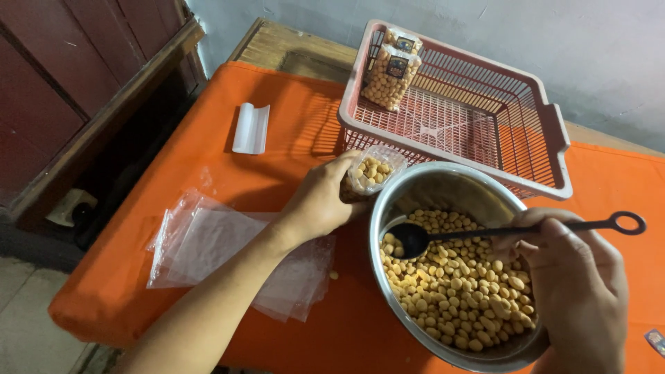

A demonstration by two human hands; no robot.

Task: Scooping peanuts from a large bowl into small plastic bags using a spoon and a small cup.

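Note:
My left hand point(320, 201) grips a small clear plastic bag point(375, 168) partly filled with yellow nuts, held just beside the rim of a steel bowl point(443, 188). My right hand point(571, 284) holds a black ladle point(415, 237) by its long handle, its scoop resting over the heap of yellow nuts point(460, 284) inside the bowl. The bowl tilts toward me on an orange cloth point(291, 111).
A pink plastic basket point(557, 145) stands behind the bowl with two filled, labelled nut bags point(393, 69) in its far left corner. A stack of empty clear bags point(222, 249) lies at the left, a white folded strip point(251, 128) farther back. A dark wooden door stands at the left.

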